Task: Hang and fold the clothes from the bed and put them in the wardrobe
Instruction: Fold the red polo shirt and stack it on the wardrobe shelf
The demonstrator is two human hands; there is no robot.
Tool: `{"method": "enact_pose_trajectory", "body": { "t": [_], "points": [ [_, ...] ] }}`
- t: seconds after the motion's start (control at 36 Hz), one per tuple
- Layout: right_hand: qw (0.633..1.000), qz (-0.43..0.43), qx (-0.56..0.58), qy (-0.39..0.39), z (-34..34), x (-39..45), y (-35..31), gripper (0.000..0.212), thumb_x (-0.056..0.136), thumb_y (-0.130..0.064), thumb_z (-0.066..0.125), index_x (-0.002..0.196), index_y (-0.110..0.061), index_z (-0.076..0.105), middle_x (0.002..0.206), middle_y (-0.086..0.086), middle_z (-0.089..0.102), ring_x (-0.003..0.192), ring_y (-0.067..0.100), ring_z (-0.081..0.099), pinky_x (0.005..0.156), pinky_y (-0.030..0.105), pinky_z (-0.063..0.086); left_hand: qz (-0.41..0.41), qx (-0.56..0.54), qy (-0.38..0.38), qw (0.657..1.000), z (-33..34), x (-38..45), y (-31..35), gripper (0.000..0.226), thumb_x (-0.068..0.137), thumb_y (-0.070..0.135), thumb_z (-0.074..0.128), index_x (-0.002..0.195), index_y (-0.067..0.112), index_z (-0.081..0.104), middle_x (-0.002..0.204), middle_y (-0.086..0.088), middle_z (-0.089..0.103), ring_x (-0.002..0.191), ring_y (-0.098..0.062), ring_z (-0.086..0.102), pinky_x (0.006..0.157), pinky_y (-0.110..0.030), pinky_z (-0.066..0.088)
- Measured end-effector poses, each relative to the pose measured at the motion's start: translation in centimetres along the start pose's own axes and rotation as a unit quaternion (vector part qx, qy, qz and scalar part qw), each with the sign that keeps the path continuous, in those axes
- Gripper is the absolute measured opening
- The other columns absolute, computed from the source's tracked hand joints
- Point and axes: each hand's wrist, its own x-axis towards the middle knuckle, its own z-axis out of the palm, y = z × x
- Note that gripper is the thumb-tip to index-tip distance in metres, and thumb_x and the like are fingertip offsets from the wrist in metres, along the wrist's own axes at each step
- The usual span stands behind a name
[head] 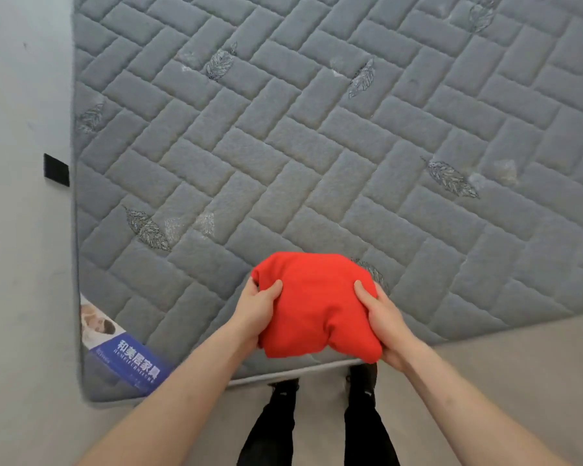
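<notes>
hands first: your left hand (258,306) and right hand (381,322) each grip a side of the folded red garment (317,304), thumbs on top, over the grey mattress (283,129) edge.

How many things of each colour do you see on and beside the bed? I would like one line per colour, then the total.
Red: 1, the folded red garment, held by the left hand and the right hand.
Grey: 1, the quilted mattress.
Blue: 1, the label on the mattress corner.
Black: 1, the strap at the mattress edge.
Total: 4
</notes>
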Motion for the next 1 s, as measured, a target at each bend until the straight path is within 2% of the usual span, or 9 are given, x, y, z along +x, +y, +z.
{"method": "enact_pose_trajectory", "body": {
  "t": [0.11, 0.19, 0.39, 0.44, 0.58, 0.75, 0.86, 0.94, 1.0],
  "points": [
    [0.999, 0.004, 0.046, 0.023, -0.7, -9.1, -2.5, 0.036, 0.096, -0.037, 0.065, 0.129, -0.025, 0.057, 0.126, -0.001, 0.070, 0.115, 0.016, 0.068, 0.103, 0.045, 0.052, -0.001, 0.033, -0.060, 0.998, 0.8, -7.1, 3.9, 0.041, 0.100, 0.015, 0.061, 0.139, 0.018, 0.048, 0.128, -0.002, 0.064, 0.108, -0.016, 0.064, 0.082, -0.028, 0.052],
    [0.996, -0.029, 0.044, 0.065, -1.6, -16.1, -4.9, 0.043, 0.091, -0.026, 0.071, 0.131, -0.022, 0.056, 0.123, -0.001, 0.070, 0.109, 0.012, 0.070, 0.092, 0.034, 0.057, 0.000, 0.076, -0.126, 0.989, 1.8, -12.3, 6.6, 0.042, 0.095, 0.021, 0.069, 0.130, 0.025, 0.048, 0.121, 0.003, 0.066, 0.103, -0.013, 0.067, 0.074, -0.028, 0.054],
    [0.971, -0.133, 0.057, 0.188, -7.6, -29.6, -7.3, 0.046, 0.088, -0.014, 0.076, 0.129, -0.021, 0.058, 0.118, -0.006, 0.070, 0.096, 0.000, 0.070, 0.074, 0.015, 0.056, 0.071, 0.213, -0.267, 0.937, 7.3, -23.0, 9.5, 0.057, 0.091, 0.019, 0.073, 0.140, 0.029, 0.044, 0.133, 0.001, 0.063, 0.113, -0.013, 0.066, 0.083, -0.027, 0.054],
    [0.961, -0.162, 0.069, 0.214, -9.9, -33.3, -7.5, 0.048, 0.088, -0.016, 0.076, 0.132, -0.023, 0.057, 0.119, -0.007, 0.070, 0.098, -0.001, 0.069, 0.076, 0.016, 0.055, 0.100, 0.239, -0.297, 0.919, 9.9, -26.0, 9.5, 0.056, 0.096, 0.014, 0.068, 0.143, 0.029, 0.041, 0.133, 0.004, 0.061, 0.113, -0.008, 0.064, 0.082, -0.020, 0.053],
    [0.923, -0.217, 0.102, 0.303, -16.6, -41.2, -6.8, 0.048, 0.086, -0.027, 0.079, 0.129, -0.032, 0.059, 0.124, -0.011, 0.067, 0.109, 0.002, 0.066, 0.097, 0.033, 0.053, 0.171, 0.295, -0.372, 0.863, 17.7, -33.4, 8.4, 0.060, 0.097, 0.016, 0.066, 0.146, 0.032, 0.035, 0.130, 0.017, 0.059, 0.103, 0.011, 0.063, 0.076, -0.009, 0.051],
    [0.867, -0.265, 0.196, 0.374, -25.4, -49.6, -4.4, 0.043, 0.088, -0.023, 0.077, 0.127, -0.030, 0.061, 0.119, -0.011, 0.071, 0.108, 0.005, 0.068, 0.091, 0.027, 0.054, 0.226, 0.349, -0.441, 0.795, 28.0, -42.7, 5.3, 0.054, 0.097, 0.016, 0.066, 0.142, 0.028, 0.039, 0.125, 0.017, 0.060, 0.093, 0.017, 0.063, 0.071, -0.004, 0.049],
    [0.826, -0.291, 0.231, 0.423, -30.8, -54.8, -2.9, 0.039, 0.088, -0.020, 0.077, 0.123, -0.029, 0.063, 0.116, -0.011, 0.073, 0.109, 0.008, 0.068, 0.094, 0.030, 0.054, 0.260, 0.374, -0.491, 0.742, 34.1, -48.4, 2.8, 0.056, 0.097, 0.019, 0.067, 0.143, 0.032, 0.038, 0.131, 0.014, 0.060, 0.103, 0.011, 0.063, 0.085, -0.013, 0.048],
    [0.791, -0.316, 0.251, 0.460, -34.7, -59.1, -1.8, 0.042, 0.087, -0.019, 0.077, 0.125, -0.030, 0.062, 0.118, -0.011, 0.072, 0.108, 0.006, 0.069, 0.088, 0.023, 0.055, 0.293, 0.386, -0.524, 0.700, 38.6, -52.9, 0.7, 0.072, 0.097, 0.020, 0.067, 0.154, 0.033, 0.025, 0.142, 0.010, 0.053, 0.122, -0.001, 0.057, 0.109, -0.030, 0.043],
    [0.769, -0.328, 0.261, 0.482, -37.2, -61.8, -1.2, 0.044, 0.087, -0.020, 0.077, 0.127, -0.030, 0.062, 0.118, -0.011, 0.072, 0.108, 0.006, 0.069, 0.084, 0.021, 0.056, 0.308, 0.384, -0.555, 0.671, 41.3, -56.0, -0.7, 0.081, 0.097, 0.019, 0.067, 0.158, 0.035, 0.015, 0.148, 0.011, 0.047, 0.128, -0.002, 0.052, 0.114, -0.032, 0.038]
  ]
}}
